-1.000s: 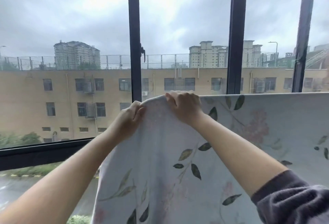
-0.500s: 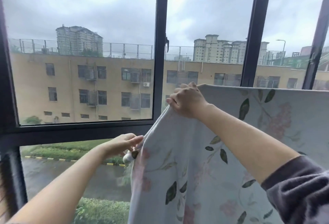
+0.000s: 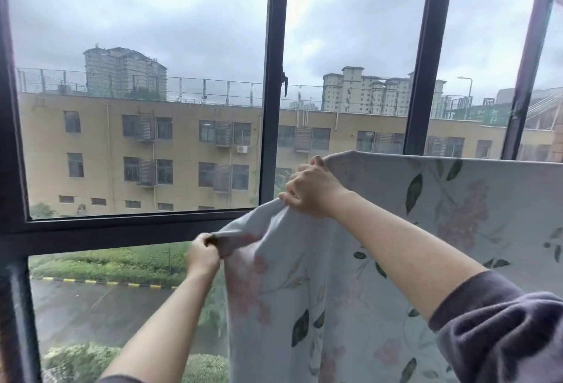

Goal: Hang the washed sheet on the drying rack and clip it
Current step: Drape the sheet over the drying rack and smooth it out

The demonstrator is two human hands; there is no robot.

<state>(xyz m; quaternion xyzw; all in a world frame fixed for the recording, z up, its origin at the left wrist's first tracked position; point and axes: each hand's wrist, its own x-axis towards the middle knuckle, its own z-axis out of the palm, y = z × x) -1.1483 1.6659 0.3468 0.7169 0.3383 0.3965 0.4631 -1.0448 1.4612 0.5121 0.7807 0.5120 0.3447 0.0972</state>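
Dark window frames [image 3: 272,84] fill the background, with a yellow building [image 3: 152,151] beyond under grey sky. Low at the sheet's left edge, the left hand [image 3: 202,256] is clamped on a bunched corner of the sheet [image 3: 350,291]. Higher up, the right hand [image 3: 310,189] grips the sheet's top edge, fingers closed. From there the leaf-and-flower sheet hangs draped to the right; whatever carries it is hidden.
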